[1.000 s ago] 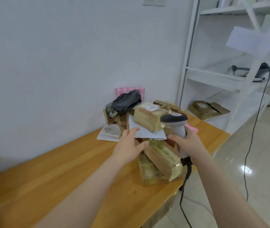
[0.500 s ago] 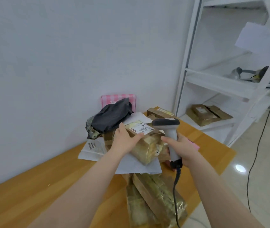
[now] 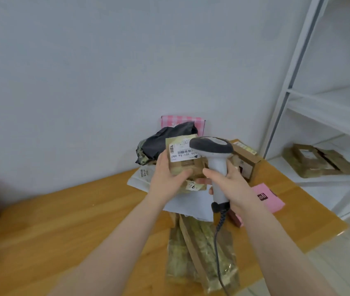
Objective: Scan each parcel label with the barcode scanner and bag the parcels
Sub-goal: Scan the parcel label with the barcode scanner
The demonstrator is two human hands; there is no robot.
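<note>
Scanning step, I'd say: left hand (image 3: 167, 178) gripped the parcel (image 3: 185, 167) at frame centre, label (image 3: 181, 153) facing the camera, and right hand (image 3: 231, 184) was wrapped round the barcode scanner (image 3: 212, 146), its head just beside the label. Next move probably needed the beam lined up on that barcode.

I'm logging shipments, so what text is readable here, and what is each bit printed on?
"605 101-16 6A7": white label on the parcel the left hand holds.
"go", turned round: dark patch on the pink packet.
Handwritten mark, perhaps "9": small sticker under that parcel.
Too blurred: print on the white envelope, labels on the brown box and the shelf parcel.
</note>
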